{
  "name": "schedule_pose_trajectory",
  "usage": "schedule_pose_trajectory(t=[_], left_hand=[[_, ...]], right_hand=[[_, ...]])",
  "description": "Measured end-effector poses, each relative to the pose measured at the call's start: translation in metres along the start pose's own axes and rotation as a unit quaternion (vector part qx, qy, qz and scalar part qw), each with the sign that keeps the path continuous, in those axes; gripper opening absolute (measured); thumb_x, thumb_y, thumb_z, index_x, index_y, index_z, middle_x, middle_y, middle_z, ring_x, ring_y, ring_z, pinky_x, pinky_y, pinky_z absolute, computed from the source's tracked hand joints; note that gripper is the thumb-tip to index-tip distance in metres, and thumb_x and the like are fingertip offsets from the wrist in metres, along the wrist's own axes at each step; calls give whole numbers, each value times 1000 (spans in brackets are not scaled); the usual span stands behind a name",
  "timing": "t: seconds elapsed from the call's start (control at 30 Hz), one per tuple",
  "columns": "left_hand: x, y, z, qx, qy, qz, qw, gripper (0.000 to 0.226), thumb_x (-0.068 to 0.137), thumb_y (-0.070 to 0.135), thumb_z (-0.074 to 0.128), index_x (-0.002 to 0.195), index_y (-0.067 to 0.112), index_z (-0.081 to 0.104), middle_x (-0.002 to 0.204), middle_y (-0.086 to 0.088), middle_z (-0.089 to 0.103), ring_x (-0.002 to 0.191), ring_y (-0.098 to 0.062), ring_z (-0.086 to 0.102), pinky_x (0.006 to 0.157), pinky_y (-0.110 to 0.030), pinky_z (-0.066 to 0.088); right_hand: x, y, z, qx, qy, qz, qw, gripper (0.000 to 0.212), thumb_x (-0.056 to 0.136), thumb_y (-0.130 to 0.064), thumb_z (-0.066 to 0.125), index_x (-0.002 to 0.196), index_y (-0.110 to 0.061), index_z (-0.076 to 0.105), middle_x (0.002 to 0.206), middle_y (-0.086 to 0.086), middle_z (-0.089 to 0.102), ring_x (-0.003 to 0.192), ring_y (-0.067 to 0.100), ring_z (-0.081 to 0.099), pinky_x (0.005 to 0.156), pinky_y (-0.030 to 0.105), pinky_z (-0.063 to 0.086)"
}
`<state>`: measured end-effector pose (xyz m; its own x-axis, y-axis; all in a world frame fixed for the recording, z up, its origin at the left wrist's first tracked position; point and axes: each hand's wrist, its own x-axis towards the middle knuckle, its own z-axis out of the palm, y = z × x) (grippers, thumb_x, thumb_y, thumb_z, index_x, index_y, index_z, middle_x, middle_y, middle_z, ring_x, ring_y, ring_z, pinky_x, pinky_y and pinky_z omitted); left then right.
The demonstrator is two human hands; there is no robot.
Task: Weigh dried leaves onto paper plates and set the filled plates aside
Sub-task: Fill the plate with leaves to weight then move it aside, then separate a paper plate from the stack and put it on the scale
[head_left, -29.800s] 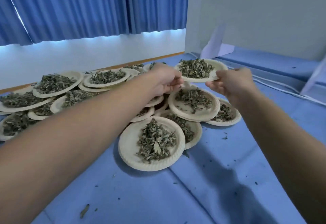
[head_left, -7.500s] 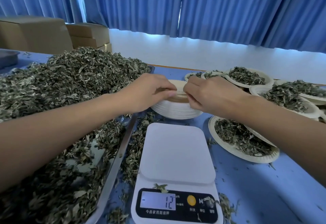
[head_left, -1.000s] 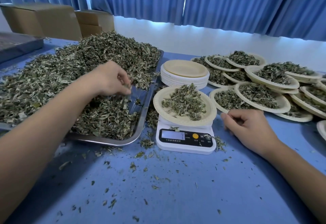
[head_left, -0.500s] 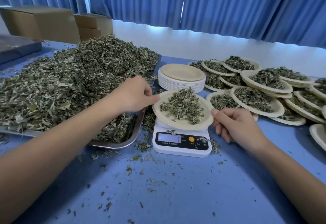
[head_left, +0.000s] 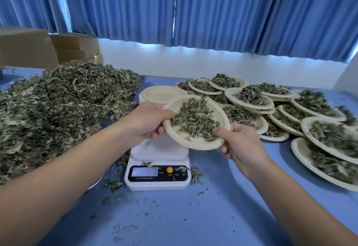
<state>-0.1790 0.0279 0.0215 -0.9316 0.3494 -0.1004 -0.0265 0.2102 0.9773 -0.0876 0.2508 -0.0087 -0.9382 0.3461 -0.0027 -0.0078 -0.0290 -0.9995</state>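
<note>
Curtains (head_left: 213, 13) of blue cloth hung across the back, above a white wall. Below them a blue surface (head_left: 222, 216) carried everything. Along its left edge lay a broad heap of dried leaves (head_left: 64, 106), with cardboard boxes (head_left: 27, 52) behind it at the far left corner. Toward the right edge, many filled plates (head_left: 230, 95) overlapped one another in a loose spread.

A white scale (head_left: 157, 176) stood near the middle of the surface, just beside the heap, its display blurred and unreadable. Behind it sat a stack of empty plates (head_left: 160, 93).

The paper plate (head_left: 193, 143) was up in the air over the scale's platform, clear of it and tilted, with a portion of leaves (head_left: 193, 118) on it. The left hand (head_left: 147, 121) gripped its left rim, thumb on top and fingers (head_left: 158, 129) curled underneath, pinching the edge. The right hand (head_left: 240, 148) gripped the near right rim the same way, thumb lying over the rim among the leaves and the other fingers tucked below.

Loose crumbs of leaf (head_left: 195, 174) lay scattered around the scale and along the near edge.
</note>
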Motion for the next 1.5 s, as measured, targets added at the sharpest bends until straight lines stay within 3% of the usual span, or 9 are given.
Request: schedule_pose_trajectory(t=[0.2,0.53,0.77,0.9,0.97,1.07,1.23,1.4,1.5], left_hand=[[34,32,61,-46,-57,-38,997,13,97,18,65,88,11,60,58,-4,56,42,-11,45,36,-21,31],[106,89,137,-61,-100,-24,993,16,97,16,66,96,0,64,57,-5,60,45,-11,52,41,-21,43],[165,137,210,-56,-116,-10,992,15,93,13,70,99,-1,68,55,-2,63,46,-9,55,44,-21,47],[200,174,262,-31,-115,11,993,16,91,3,71,102,-7,66,59,-6,63,46,-11,57,48,-22,52],[222,192,288,-19,-105,26,994,18,90,-3,70,105,-10,63,63,-10,61,44,-13,57,46,-23,52],[255,213,322,20,-87,52,995,19,90,-7,66,108,-11,61,65,-14,60,39,-14,56,44,-24,53],[313,226,363,145,-72,74,984,4,91,-4,64,94,-4,60,50,-11,63,41,-14,57,40,-19,45],[371,214,394,268,-116,60,954,4,96,0,56,98,2,59,71,-17,67,36,-13,59,45,-19,30],[402,202,412,335,-119,70,932,9,93,1,61,84,2,61,71,-18,70,46,-18,60,50,-19,29]], right_hand=[[26,-25,-57,-5,90,17,996,39,82,-3,81,73,-13,45,43,4,48,33,13,41,34,20,32],[77,-76,-150,-71,150,5,986,22,92,-14,74,103,3,65,50,6,55,42,16,48,42,27,41],[114,-103,-223,-93,214,18,972,18,98,-12,64,111,1,63,49,5,63,42,16,57,40,27,44],[145,-128,-271,-114,258,24,959,24,98,-8,63,116,7,57,45,10,61,37,17,54,35,22,41],[163,-142,-294,-140,279,17,950,18,97,-6,64,108,7,58,42,7,59,41,18,55,37,22,44],[192,-160,-321,-191,300,16,935,11,96,-3,64,88,3,58,41,8,58,36,15,53,34,19,43],[244,-166,-354,-250,306,60,917,14,96,-6,65,87,0,57,57,13,62,50,19,58,41,22,44],[290,-137,-377,-285,283,123,908,18,98,-6,62,81,-4,55,57,10,62,43,15,58,42,22,42],[314,-114,-390,-326,273,158,891,17,101,-7,58,84,-3,57,61,12,61,47,16,55,48,22,37]])
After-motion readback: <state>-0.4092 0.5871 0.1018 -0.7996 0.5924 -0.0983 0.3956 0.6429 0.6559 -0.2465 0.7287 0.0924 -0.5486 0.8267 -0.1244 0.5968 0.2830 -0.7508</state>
